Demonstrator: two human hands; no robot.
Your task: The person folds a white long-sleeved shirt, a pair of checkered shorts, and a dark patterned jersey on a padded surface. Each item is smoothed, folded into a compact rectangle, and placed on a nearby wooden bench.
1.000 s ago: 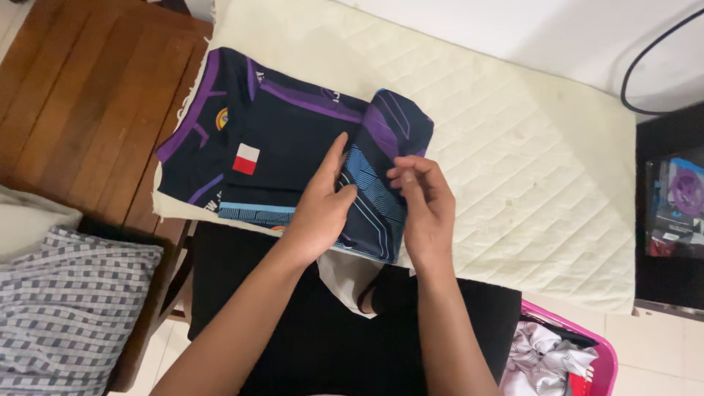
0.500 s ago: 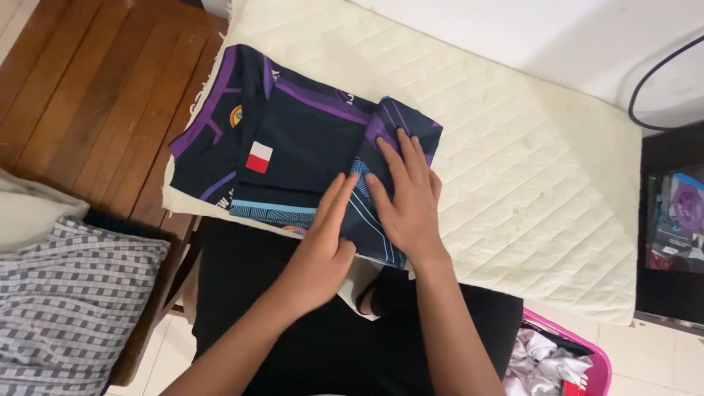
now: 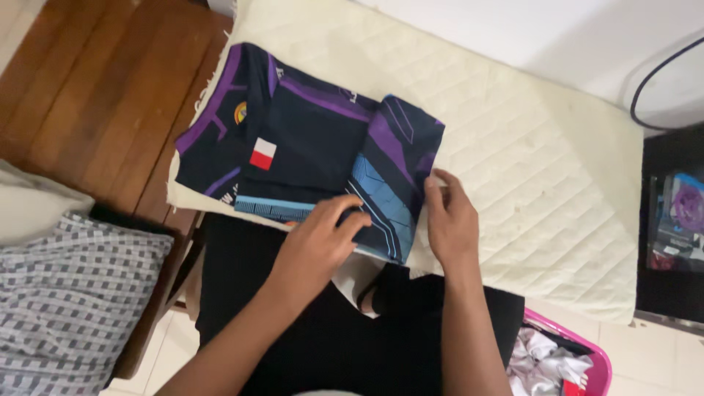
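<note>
Okay, we have a dark navy jersey (image 3: 308, 143) with purple and light-blue stripes lying folded on a cream quilted pad (image 3: 528, 169). Its collar end points toward the wooden table (image 3: 95, 95) on the left, and the folded-over lower part sits at the near right. Our left hand (image 3: 319, 242) rests on the jersey's near edge, fingers curled down onto the blue-striped fold and touching the cloth; we cannot tell whether it pinches the fabric or only presses it. Our right hand (image 3: 451, 220) is at the jersey's right edge, fingertips touching the side of the fold, thumb and fingers close together; whether cloth is actually caught between them is hidden from us. So the jersey lies just ahead of and between both hands, most of it beyond the fingertips, flat on the pad. A small red-and-white patch shows near the collar side. A grey checked pillow (image 3: 66, 293) is at lower left, well apart. A pink basket (image 3: 605, 359) with crumpled clothes sits at lower right, beside our dark-clad lap.
</note>
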